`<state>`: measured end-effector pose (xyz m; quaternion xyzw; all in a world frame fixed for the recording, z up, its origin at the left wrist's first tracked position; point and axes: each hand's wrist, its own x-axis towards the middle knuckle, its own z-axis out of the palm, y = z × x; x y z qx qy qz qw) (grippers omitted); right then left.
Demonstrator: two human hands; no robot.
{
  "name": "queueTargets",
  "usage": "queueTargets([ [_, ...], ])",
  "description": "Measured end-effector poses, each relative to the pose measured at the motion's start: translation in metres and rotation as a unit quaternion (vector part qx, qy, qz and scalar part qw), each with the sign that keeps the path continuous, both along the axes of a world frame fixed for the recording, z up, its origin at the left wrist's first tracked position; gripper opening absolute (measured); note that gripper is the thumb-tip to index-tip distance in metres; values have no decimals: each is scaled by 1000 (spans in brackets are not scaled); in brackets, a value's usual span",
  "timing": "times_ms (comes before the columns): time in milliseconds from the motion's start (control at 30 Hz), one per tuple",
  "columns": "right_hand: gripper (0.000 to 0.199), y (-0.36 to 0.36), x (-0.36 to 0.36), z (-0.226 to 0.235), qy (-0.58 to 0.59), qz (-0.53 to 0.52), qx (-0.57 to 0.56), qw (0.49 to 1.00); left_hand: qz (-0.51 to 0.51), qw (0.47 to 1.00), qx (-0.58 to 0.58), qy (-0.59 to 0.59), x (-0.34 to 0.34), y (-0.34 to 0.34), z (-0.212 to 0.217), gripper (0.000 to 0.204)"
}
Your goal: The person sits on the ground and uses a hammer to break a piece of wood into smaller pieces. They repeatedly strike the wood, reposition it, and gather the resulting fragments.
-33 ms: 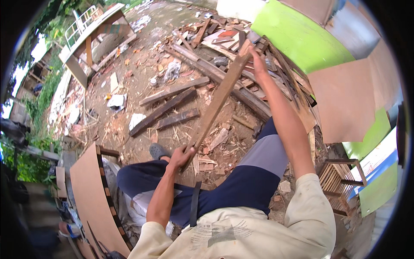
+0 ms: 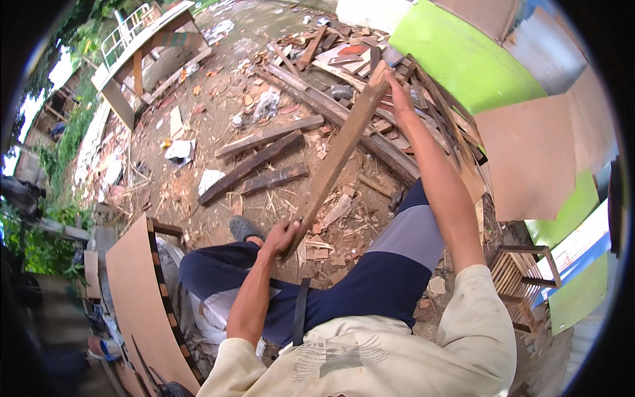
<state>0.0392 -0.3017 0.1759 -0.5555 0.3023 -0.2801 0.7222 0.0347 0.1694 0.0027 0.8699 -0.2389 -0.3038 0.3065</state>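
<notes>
A long brown wooden plank (image 2: 340, 155) slants across in front of me, its near end between my knees and its far end up and to the right. My left hand (image 2: 280, 239) grips the near end, thumb on the upper face. At the far end my right hand (image 2: 399, 96) holds the plank's right edge; some of its fingers are hidden. Beneath the plank, several dark wooden beams (image 2: 251, 169) lie on the dirt ground to the left.
A heap of scrap wood (image 2: 347, 56) spreads beyond the plank. Green board (image 2: 469, 56) and brown sheets (image 2: 529, 159) stand at right, near a slatted wooden rack (image 2: 519, 274). A brown panel (image 2: 145, 291) leans at my left. A table-like piece (image 2: 139, 53) stands far left.
</notes>
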Motion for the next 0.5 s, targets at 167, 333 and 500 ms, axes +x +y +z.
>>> queueTargets([
  [167, 90, 22, 2, 4, 52, 83, -85, 992, 34, 995, -28, 90, -6, 5, -27, 80],
  [333, 95, 19, -1, 17, 79, 76, -123, 986, 67, 987, -26, 143, 1, -11, -28, 98],
  [500, 72, 47, 2, 43, -43, 39, -91, 994, 56, 964, -67, 252, 28, -2, -89, 115],
])
